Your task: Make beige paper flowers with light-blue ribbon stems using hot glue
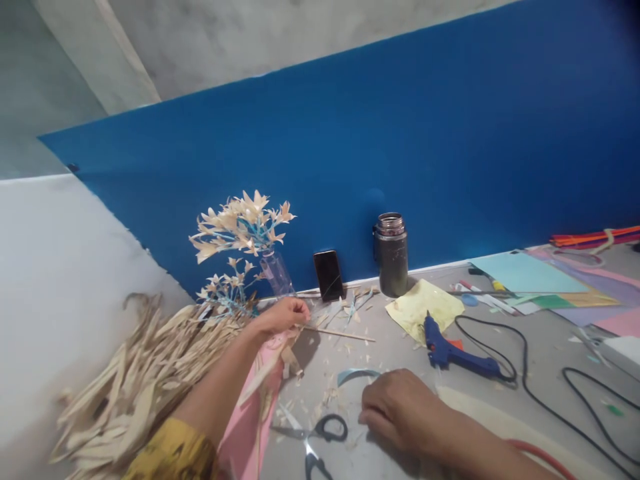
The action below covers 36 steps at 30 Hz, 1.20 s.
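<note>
My left hand [284, 316] reaches over the back of the table, its fingers curled into a pinch; what is between them is too small to tell. Just by its fingertips lies a thin stick [345, 333]. My right hand [395, 408] rests low over the table with fingers folded under, so anything inside is hidden. Next to its knuckles is a curved light-blue strip [356, 375]. Black-handled scissors [308, 440] lie spread between my hands. Pink paper [250, 427] with dry husk pieces lies below my left wrist.
Dried husks [150, 380] heap at left. Husk flowers [245, 223] stand in a clear bottle [277, 273]. Behind are a phone [329, 275] and an open flask [393, 257]. A blue glue gun [457, 353] with its black cord lies right, near yellow cloth [425, 305] and coloured sheets [530, 272].
</note>
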Available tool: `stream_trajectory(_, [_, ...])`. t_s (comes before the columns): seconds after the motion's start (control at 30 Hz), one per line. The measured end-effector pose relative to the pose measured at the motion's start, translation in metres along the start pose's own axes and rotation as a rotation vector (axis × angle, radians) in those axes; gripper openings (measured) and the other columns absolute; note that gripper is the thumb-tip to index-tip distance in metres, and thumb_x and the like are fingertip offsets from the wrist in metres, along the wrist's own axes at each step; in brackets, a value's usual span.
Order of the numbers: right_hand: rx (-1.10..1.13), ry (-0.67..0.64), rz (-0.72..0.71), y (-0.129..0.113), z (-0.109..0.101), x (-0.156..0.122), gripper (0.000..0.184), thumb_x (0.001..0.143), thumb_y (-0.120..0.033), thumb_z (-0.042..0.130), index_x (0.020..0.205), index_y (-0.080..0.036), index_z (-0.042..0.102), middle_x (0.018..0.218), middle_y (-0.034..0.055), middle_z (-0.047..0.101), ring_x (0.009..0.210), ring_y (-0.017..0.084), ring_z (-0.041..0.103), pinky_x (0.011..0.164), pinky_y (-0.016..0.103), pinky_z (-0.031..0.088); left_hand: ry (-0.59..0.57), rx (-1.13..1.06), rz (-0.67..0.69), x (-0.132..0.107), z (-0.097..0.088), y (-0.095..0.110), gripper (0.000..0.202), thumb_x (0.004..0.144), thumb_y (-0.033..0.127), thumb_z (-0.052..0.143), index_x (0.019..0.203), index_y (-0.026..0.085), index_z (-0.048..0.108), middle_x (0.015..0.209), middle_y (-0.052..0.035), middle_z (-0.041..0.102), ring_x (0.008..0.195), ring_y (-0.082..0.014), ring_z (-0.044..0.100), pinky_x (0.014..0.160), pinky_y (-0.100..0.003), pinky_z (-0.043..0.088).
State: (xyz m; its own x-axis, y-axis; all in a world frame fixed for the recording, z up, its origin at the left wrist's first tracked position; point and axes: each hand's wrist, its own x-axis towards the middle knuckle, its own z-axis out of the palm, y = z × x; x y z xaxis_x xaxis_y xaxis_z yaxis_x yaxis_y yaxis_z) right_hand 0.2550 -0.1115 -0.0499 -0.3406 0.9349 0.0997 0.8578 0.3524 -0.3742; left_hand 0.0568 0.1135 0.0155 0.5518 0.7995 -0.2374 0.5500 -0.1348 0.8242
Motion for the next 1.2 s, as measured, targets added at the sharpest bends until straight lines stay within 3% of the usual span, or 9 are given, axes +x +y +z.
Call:
stream_trajectory(0.23, [-0.001,-0.013,-0.001,0.001,-0.001,0.002,0.024,0.092,-0.033,0.054,0.079,-0.021,0.071,0.08,0.0051,0.077,0.07,0.018,0.067,0.061,0.028,0.031,0.042,-0.436,0.056,-0.001,0.01,0.001,0.035,0.06,0.037,0.081,0.069,0.016,0.056,0.076,-0.0051,0.068,0.063,-0.0113,0.057,0.058,-0.023,0.043])
stream_trajectory(0.37, [-0.012,-0.004,0.004,0.0,-0.001,0.001,0.023,0.091,-0.033,0.056,0.079,-0.021,0.071,0.079,0.0049,0.077,0.069,0.019,0.067,0.06,0.028,0.03,0.086,-0.49,0.046,-0.005,0.016,0.004,0.038,0.058,0.036,0.084,0.073,0.016,0.055,0.088,-0.0101,0.073,0.072,-0.0151,0.063,0.064,-0.027,0.048])
stream_trajectory(0.53, [-0.024,0.011,0.004,0.0,0.0,0.0,0.022,0.09,-0.034,0.057,0.078,-0.021,0.071,0.078,0.0044,0.077,0.067,0.019,0.067,0.059,0.029,0.03,0.276,-0.482,0.113,-0.01,0.013,0.011,0.035,0.061,0.036,0.078,0.077,0.017,0.055,0.072,-0.0058,0.072,0.059,-0.0117,0.059,0.059,-0.023,0.044])
stream_trajectory(0.7, [0.01,0.092,-0.011,0.001,0.002,0.001,0.023,0.091,-0.033,0.058,0.075,-0.021,0.069,0.074,0.0029,0.075,0.065,0.018,0.066,0.06,0.027,0.036,0.424,-0.147,0.154,-0.029,0.008,0.025,0.033,0.065,0.031,0.069,0.092,0.016,0.06,0.065,-0.001,0.068,0.046,-0.0105,0.046,0.046,-0.021,0.029])
stream_trajectory(0.83, [0.131,0.414,-0.093,0.002,0.001,-0.001,0.016,0.094,-0.024,0.052,0.095,-0.023,0.067,0.09,0.0032,0.074,0.084,0.019,0.067,0.073,0.028,0.045,0.237,0.247,0.251,-0.064,0.019,0.039,0.012,0.075,0.026,0.059,0.082,0.018,0.064,0.069,-0.0003,0.067,0.062,-0.0154,0.057,0.059,-0.024,0.039])
stream_trajectory(0.9, [0.133,0.614,-0.102,0.003,-0.001,-0.002,0.021,0.095,-0.02,0.049,0.11,-0.022,0.064,0.106,0.0075,0.072,0.097,0.02,0.066,0.08,0.029,0.048,0.147,0.45,0.306,-0.086,0.029,0.045,0.015,0.082,0.024,0.052,0.082,0.02,0.066,0.076,-0.0007,0.069,0.072,-0.0174,0.061,0.065,-0.026,0.041])
stream_trajectory(0.97, [0.08,0.716,-0.067,0.004,-0.004,-0.002,0.028,0.094,-0.019,0.05,0.12,-0.02,0.06,0.12,0.0118,0.067,0.105,0.022,0.064,0.082,0.031,0.049,0.059,0.6,0.395,-0.104,0.041,0.05,0.022,0.087,0.021,0.047,0.081,0.021,0.068,0.082,-0.0013,0.07,0.079,-0.0179,0.062,0.072,-0.027,0.042])
stream_trajectory(1.07, [0.008,0.646,-0.004,0.003,-0.007,-0.002,0.027,0.093,-0.023,0.055,0.119,-0.022,0.062,0.117,0.0108,0.069,0.102,0.024,0.065,0.079,0.033,0.049,-0.029,0.683,0.498,-0.119,0.056,0.05,0.025,0.089,0.018,0.046,0.083,0.022,0.069,0.084,-0.0015,0.072,0.08,-0.0171,0.063,0.074,-0.026,0.044])
stream_trajectory(1.2, [0.026,0.422,0.04,0.002,-0.008,-0.001,0.016,0.093,-0.031,0.056,0.091,-0.024,0.069,0.082,0.0029,0.073,0.076,0.021,0.066,0.069,0.03,0.047,0.006,0.773,0.678,-0.116,0.061,0.04,0.024,0.089,0.019,0.048,0.085,0.026,0.071,0.084,-0.0019,0.074,0.077,-0.0178,0.066,0.073,-0.027,0.049])
